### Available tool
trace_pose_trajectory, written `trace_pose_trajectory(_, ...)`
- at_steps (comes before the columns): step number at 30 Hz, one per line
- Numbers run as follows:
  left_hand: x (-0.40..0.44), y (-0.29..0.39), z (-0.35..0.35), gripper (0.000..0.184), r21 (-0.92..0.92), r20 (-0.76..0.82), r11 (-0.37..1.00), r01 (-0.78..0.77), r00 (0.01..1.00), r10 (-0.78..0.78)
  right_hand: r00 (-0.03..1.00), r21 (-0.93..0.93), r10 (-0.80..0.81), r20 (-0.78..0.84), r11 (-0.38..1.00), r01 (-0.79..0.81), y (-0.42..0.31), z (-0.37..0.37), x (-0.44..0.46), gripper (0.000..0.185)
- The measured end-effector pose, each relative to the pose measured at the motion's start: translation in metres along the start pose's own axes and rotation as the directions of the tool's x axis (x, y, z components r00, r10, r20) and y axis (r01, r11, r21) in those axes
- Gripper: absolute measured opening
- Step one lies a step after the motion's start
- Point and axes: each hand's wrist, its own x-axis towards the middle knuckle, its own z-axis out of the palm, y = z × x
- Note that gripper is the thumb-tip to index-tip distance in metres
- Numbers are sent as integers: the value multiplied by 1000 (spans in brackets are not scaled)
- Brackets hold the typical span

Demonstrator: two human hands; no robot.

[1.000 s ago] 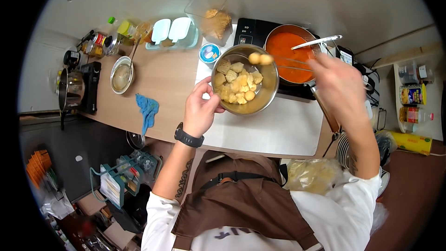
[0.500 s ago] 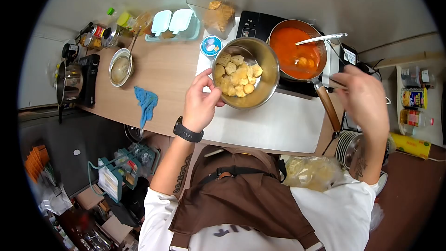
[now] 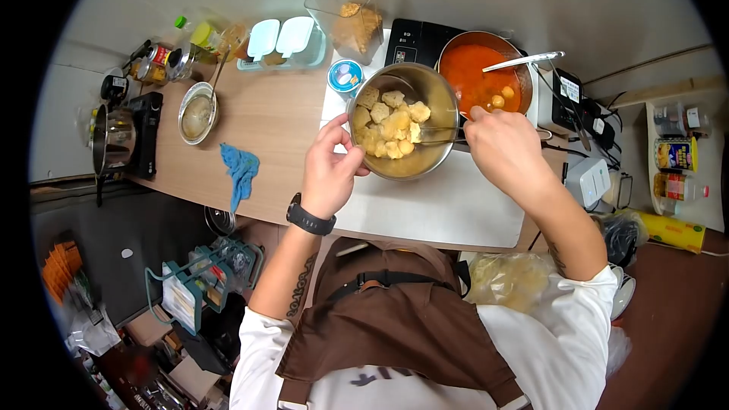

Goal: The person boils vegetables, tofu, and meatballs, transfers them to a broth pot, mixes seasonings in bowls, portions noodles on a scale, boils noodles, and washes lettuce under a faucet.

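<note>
Pinching the left rim of the steel bowl [image 3: 440,102] with the left hand [image 3: 328,171], gripping metal tongs [image 3: 440,129] in the right hand [image 3: 505,148]. Pointing those leftward, long axis roughly crosswise, at pale-yellow food chunks [image 3: 393,123] inside the bowl, just left of the saucepan [image 3: 526,77]. Can't tell about any chunk being squeezed tbh.
</note>
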Motion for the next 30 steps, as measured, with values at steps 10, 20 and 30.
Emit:
trace_pose_trajectory(10, 0, -1, -1, 13, -24, 6, 999, 31, 999, -31, 987, 49, 83, 139, 995, -91, 0, -38, -14, 16)
trace_pose_trajectory(20, 1, -1, -3, 12, -50, 11, 998, 26, 1000, -25, 964, 142, 186, 192, 966, -214, 12, -34, -19, 17)
trace_pose_trajectory(30, 2, -7, -7, 12, -19, 4, 999, 45, 999, -45, 859, 3, 505, 78, 862, -507, 88, -3, -53, 22)
